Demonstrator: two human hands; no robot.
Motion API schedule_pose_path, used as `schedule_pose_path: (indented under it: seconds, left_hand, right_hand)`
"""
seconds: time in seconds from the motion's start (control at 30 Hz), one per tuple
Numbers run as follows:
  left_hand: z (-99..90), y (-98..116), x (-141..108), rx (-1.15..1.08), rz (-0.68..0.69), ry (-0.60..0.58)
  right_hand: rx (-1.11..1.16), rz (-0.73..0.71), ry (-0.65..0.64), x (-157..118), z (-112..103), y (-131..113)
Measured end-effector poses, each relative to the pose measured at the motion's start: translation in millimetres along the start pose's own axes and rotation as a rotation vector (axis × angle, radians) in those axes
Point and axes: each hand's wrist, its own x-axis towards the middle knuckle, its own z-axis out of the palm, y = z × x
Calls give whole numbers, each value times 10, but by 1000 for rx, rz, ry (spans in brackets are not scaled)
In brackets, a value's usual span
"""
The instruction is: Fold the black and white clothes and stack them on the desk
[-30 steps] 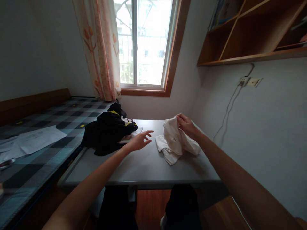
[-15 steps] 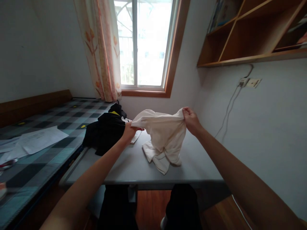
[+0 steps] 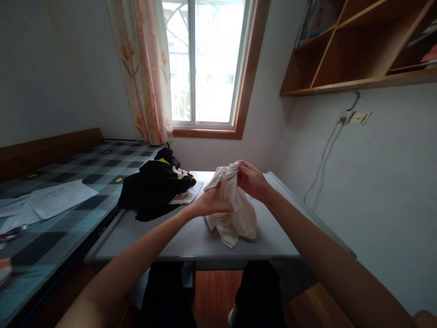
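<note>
A bunched white shirt [image 3: 244, 216] hangs from my right hand [image 3: 253, 181], its lower folds lying on the grey table [image 3: 280, 237]. Thumb and fingers of that hand close on the gathered top edge. My left hand [image 3: 212, 201] is against the shirt's left side, thumb raised and fingers stretched apart, touching the cloth; some fingertips blend into the folds. Left of both hands lies a rumpled black garment [image 3: 153, 187] with a white and yellow print. A white piece [image 3: 187, 195], perhaps cloth or paper, sticks out beneath it.
A bed with a checked cover [image 3: 68, 171] adjoins the table's left side, with white papers [image 3: 61, 200] on it. Behind the table are a curtain [image 3: 150, 91] and a window [image 3: 211, 68]. A wooden shelf [image 3: 341, 86] and a cable [image 3: 322, 164] are on the right wall.
The white shirt was stretched wide between both hands; now the hands are close together and it is gathered. My left hand has moved right and loosened from its corner; my right hand moved left.
</note>
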Motion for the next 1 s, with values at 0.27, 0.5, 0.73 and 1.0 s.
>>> schedule_pose_path:
  seconds: [0.27,0.5,0.73,1.0]
  left_hand:
    - [-442,144,198,-261,-76,385]
    - [-2019,272,476,319,188,1117]
    - [-2331,-427,15,786,-310,554]
    - [-2169,-334,-135,1016,-92,662]
  right_hand:
    - [24,-35,-5,-57,-79,143]
    - [-193,154,349,-29,-853,571]
    - [-308,306,391,-33,-1137,1028]
    - [-395,116,467,120,-1218,1268]
